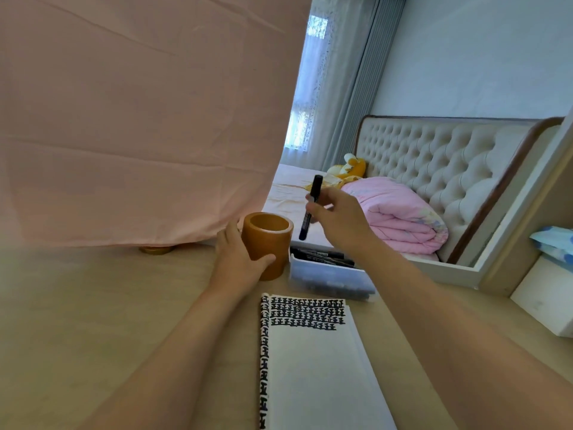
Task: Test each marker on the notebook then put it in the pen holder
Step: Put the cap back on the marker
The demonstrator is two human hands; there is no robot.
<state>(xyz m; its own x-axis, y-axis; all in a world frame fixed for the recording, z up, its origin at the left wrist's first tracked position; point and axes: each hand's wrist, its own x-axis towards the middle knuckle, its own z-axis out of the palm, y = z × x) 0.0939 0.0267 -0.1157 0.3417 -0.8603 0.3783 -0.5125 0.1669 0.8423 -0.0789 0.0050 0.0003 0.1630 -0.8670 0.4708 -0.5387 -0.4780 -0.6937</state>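
A brown cylindrical pen holder point(269, 240) stands on the wooden desk, and my left hand point(237, 262) grips its side. My right hand point(338, 220) holds a capped black marker point(311, 206) nearly upright in the air, just right of the holder's rim. The open notebook point(316, 364) lies in front of me, with rows of black marks across the top of its page and down its left edge. A clear plastic box point(328, 276) with several black markers sits right of the holder.
A pink cloth point(139, 119) hangs over the back left of the desk point(93, 305). A bed with a pink quilt point(400, 212) lies beyond the desk. White boxes point(545, 299) and a blue packet stand at the right edge.
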